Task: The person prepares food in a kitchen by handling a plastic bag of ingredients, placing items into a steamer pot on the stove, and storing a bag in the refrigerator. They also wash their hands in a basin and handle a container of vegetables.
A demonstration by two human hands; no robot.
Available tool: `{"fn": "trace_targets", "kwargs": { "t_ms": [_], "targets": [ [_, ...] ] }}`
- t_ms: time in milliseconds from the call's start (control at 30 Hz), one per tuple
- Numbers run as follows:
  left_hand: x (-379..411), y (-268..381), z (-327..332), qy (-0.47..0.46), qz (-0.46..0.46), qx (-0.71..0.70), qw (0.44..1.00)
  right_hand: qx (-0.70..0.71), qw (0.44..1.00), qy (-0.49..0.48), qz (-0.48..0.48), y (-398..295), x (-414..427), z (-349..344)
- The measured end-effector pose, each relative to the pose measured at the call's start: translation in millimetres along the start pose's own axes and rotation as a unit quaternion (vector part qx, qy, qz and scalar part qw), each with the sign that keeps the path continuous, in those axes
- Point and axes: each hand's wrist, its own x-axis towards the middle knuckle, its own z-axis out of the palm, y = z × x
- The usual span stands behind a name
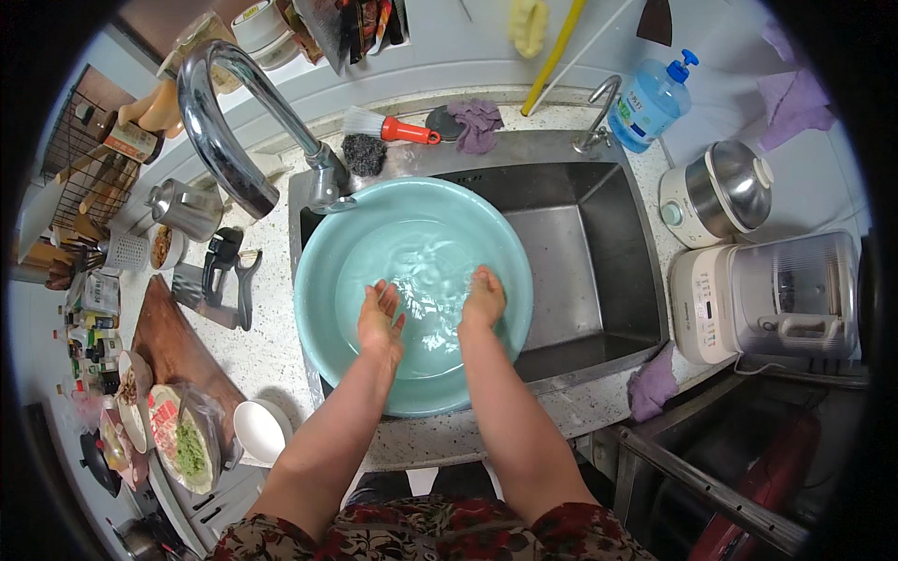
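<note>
A round turquoise plastic basin [313,336] with clear, rippled water stands over the left side of a stainless steel sink [561,266]. My left hand [381,319] is over the water at the basin's left half, palm turned inward, fingers apart and nothing in it. At the right half, my right hand [484,296] is at the water with its fingers bent; its palm side is hidden, so whether it holds anything is unclear. A chrome faucet [228,126] arches left of the basin, with no water seen running from it.
Behind the sink lie a red-handled brush [403,131], a black scouring pad [364,154] and a purple cloth [477,125]. A blue soap bottle [649,105] and an egg cooker [715,193] stand right. A cleaver [200,294], wooden board [175,343] and white bowl [262,429] are left.
</note>
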Motion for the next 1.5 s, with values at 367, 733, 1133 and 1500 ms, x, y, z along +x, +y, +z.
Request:
{"fn": "trace_targets", "kwargs": {
  "t_ms": [367, 733, 1133, 1500],
  "targets": [
    [6.4, -4.6, 122.6, -0.475, -0.205, -0.064, 0.853, 0.042, 0.919, -0.372, -0.123, -151.3, -70.6, -4.8],
    [-108.3, -62.4, 219.0, -0.363, -0.160, 0.098, 0.912, -0.193, 0.960, -0.091, -0.181, -195.5, -31.9, -82.4],
    [-125.1, -57.1, 189.2, -0.384, -0.131, 0.145, 0.902, 0.029, 0.992, -0.117, -0.028, -167.8, -35.2, -97.2],
    [-155.9, -20.8, 138.3, -0.539, -0.077, 0.195, 0.816, -0.027, 0.966, -0.226, -0.125, -256.6, -12.0, -103.5]
  ]
}}
